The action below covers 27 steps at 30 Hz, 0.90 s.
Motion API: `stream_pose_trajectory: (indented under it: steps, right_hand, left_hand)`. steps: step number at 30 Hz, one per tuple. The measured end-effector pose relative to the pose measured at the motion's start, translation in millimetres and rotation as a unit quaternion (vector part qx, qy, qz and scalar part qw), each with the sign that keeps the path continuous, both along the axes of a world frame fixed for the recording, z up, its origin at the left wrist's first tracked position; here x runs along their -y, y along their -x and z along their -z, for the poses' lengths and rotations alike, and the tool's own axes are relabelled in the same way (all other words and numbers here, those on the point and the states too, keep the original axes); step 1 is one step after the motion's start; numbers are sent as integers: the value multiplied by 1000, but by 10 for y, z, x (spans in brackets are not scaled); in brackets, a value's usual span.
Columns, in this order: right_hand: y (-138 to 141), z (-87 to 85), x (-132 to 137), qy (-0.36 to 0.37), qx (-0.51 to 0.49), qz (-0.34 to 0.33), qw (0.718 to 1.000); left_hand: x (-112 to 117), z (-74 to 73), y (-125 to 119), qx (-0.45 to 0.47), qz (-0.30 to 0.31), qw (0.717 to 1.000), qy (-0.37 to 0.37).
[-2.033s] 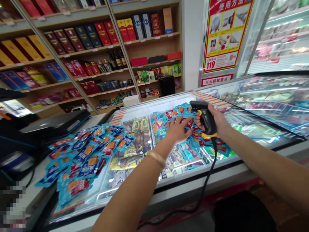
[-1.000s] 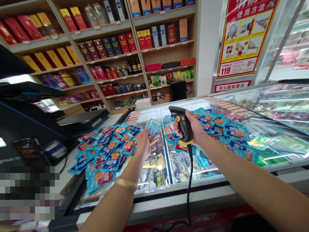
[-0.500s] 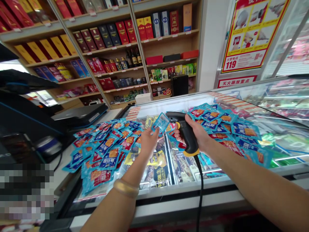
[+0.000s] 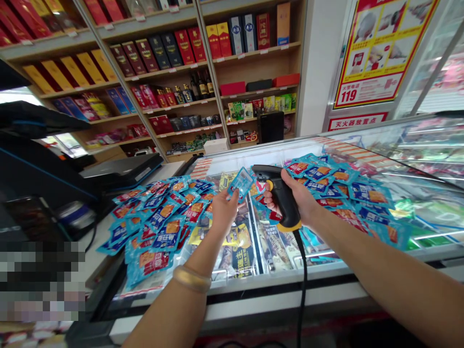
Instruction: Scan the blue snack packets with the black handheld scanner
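1. One blue snack packet [image 4: 241,183] is pinched in the grip of the left hand [image 4: 224,211], over the glass-topped freezer [image 4: 232,300].
2. Right hand [image 4: 306,200] grip wraps around a black-and-yellow barcode scanner [image 4: 284,197].
3. Red-and-yellow poster [image 4: 380,53] reads "119".

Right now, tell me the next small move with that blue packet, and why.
Probably tilt the blue packet in the left hand to face the barcode scanner in the right hand: the packet is pinched up just beside the scanner's head, which points toward it.

Snack packet [image 4: 241,183]: glossy, crinkled plastic film
Barcode scanner [image 4: 284,195]: matt black plastic
Freezer lid [image 4: 431,166]: smooth, shiny glass
Far shelves [image 4: 257,95]: smooth pale wood
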State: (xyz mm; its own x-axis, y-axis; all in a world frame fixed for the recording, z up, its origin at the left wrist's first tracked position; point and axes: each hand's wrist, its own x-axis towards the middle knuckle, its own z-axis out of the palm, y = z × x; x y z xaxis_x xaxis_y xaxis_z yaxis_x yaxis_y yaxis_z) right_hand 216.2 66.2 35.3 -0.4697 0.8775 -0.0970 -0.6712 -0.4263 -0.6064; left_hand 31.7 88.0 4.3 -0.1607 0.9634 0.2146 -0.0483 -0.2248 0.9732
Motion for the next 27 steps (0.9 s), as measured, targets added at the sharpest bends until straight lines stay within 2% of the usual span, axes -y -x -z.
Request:
stream_pose_trajectory:
  steps: [4, 7, 8, 10, 12, 13, 15, 18, 20, 23, 27]
  right_hand:
    - [74, -66, 35, 14, -8, 16, 1000]
    - [220, -129, 15, 13, 12, -3, 1000]
    - [289, -154, -2, 11, 20, -14, 1000]
    - [458, -202, -50, 3, 31, -34, 999]
    - [662, -234, -107, -7, 29, -48, 998]
    - [771, -239, -135, -11, 22, -56, 998]
    - [984, -221, -179, -5, 4, -68, 998]
    - [1225, -130, -196, 31, -16, -79, 996]
    - [1300, -50, -179, 56, -15, -81, 995]
    - [1293, 38, -148, 76, 0, -77, 994]
    - [1168, 9, -138, 73, -1, -62, 995]
  left_hand:
    - [-78, -49, 128, -59, -42, 997, -31]
    - [-127, -236, 434, -192, -110, 972, -79]
    - [-129, -322, 577, -258, -139, 951, -101]
    - [-116, -501, 896, -398, -189, 886, -148]
    - [-94, -639, 1216, -495, -220, 825, -161]
    - [-84, -677, 1359, -536, -226, 800, -146]
    - [-74, -681, 1588, -621, -212, 752, -71]
    - [-78, -554, 1773, -704, -159, 689, 65]
    - [-83, -460, 1811, -717, -144, 675, 93]
    - [-70, -402, 1797, -712, -155, 680, 85]
    - [-14, -439, 1663, -683, -205, 701, 10]
